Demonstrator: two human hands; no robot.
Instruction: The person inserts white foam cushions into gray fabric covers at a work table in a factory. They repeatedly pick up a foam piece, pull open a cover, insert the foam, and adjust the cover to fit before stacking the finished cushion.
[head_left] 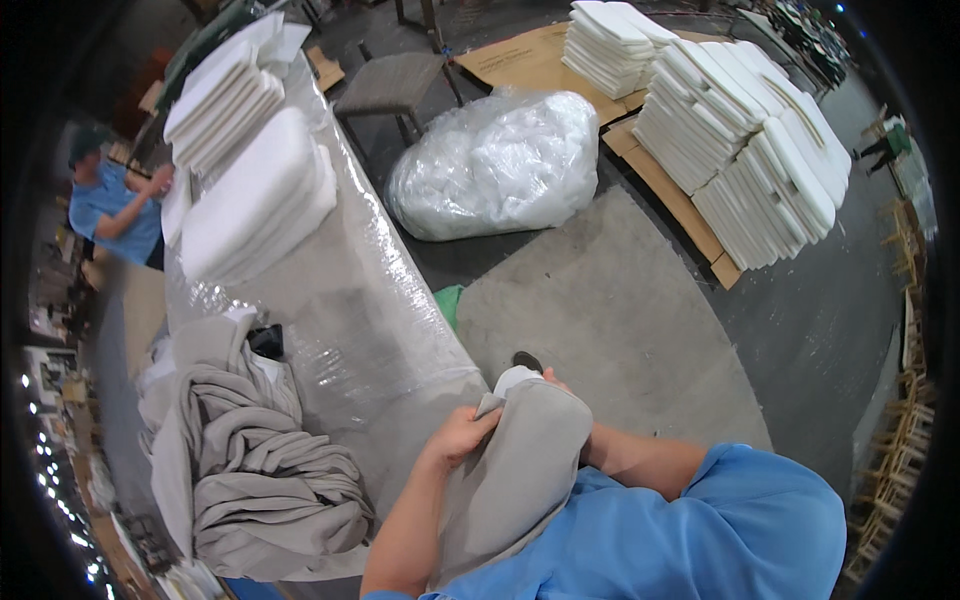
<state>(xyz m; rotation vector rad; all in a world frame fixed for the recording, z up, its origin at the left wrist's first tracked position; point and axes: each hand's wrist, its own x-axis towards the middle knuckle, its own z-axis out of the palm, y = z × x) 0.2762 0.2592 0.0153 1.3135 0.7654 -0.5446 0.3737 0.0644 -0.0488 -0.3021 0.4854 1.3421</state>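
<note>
A: What kind of place are we seeing?
B: A workshop is surrounding the person; a plastic-covered tabletop (pixel 330 300) is running along the left, and a grey floor (pixel 630 300) is stretching out on the right.
A: Nearest to us, what are the hands doing?
B: The left hand (pixel 463 436) is gripping the edge of a grey fabric cover (pixel 535 440), its fingers curling over the cloth; the right hand (pixel 556 380) is showing only partly behind the cover's upper end, so I cannot tell how tightly it is closing.
A: And where is the cover resting?
B: It is leaning against the person's blue shirt (pixel 690 530), just right of the tabletop; white padding (pixel 517 379) is peeking out at its upper end, between the hands.
A: What is lying beside it?
B: A heap of grey fabric (pixel 270 460) is covering the tabletop's near left part; a small black object (pixel 267 341) is sitting at its far side.
A: Farther off?
B: White pads (pixel 250 195) are lying stacked on the tabletop, and a co-worker (pixel 125 215) is standing beyond its left edge; a clear plastic bag (pixel 500 165) is bulging on the floor; bigger white stacks (pixel 745 130) are standing on cardboard (pixel 665 185), while a brown chair (pixel 390 82) is standing behind the bag.
</note>
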